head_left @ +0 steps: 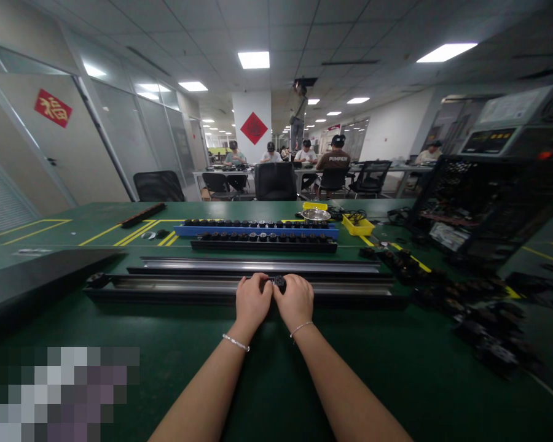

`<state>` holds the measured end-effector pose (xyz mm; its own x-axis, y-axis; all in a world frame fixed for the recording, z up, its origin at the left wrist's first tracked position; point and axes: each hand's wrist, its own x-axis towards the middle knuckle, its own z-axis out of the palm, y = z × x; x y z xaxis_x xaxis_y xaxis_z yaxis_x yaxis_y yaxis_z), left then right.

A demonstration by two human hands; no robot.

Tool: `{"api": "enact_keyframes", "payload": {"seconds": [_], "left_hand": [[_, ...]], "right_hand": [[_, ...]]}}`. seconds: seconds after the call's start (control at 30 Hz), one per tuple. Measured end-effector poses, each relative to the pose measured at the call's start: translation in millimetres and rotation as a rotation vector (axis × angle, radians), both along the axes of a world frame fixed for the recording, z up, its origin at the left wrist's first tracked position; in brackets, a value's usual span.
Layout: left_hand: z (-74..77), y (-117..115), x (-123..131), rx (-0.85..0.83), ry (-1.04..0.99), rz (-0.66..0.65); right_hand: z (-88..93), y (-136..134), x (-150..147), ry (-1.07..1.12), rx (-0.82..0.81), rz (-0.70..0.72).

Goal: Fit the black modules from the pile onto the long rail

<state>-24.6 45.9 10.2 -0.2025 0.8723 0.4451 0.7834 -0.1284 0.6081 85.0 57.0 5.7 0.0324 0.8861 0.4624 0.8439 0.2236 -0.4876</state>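
A small black part (279, 281) sits between my two hands, over the nearest long black rail (175, 288) with its shiny metal channel. My left hand (252, 302) is closed, thumb and fingers pressed against the part's left side. On the other side my right hand (295, 301) curls its fingers round the part. My hands hide much of it, so its exact kind cannot be told. A similar black part (98, 280) lies at the rail's left end. Just behind runs a second rail (258, 266) with a bright channel.
Farther back, a blue rail (179, 231) and a black rail (262, 247) carry rows of small black parts. Loose black parts (488, 331) are heaped at right, near an open computer case (465, 209). A yellow tray (358, 226) and metal dish (316, 215) stand behind. People sit beyond.
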Motion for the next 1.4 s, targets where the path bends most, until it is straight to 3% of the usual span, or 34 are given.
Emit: {"api": "enact_keyframes", "payload": {"seconds": [0.37, 1.4], "left_hand": [[-6.2, -5, 4, 0.047, 0.263, -0.033], [-10.8, -5, 3, 0.096, 0.329, -0.037]], "right_hand": [[-1.2, 0, 9, -0.01, 0.036, -0.031], [-5.4, 4, 39, -0.044, 0.023, -0.081]]}}
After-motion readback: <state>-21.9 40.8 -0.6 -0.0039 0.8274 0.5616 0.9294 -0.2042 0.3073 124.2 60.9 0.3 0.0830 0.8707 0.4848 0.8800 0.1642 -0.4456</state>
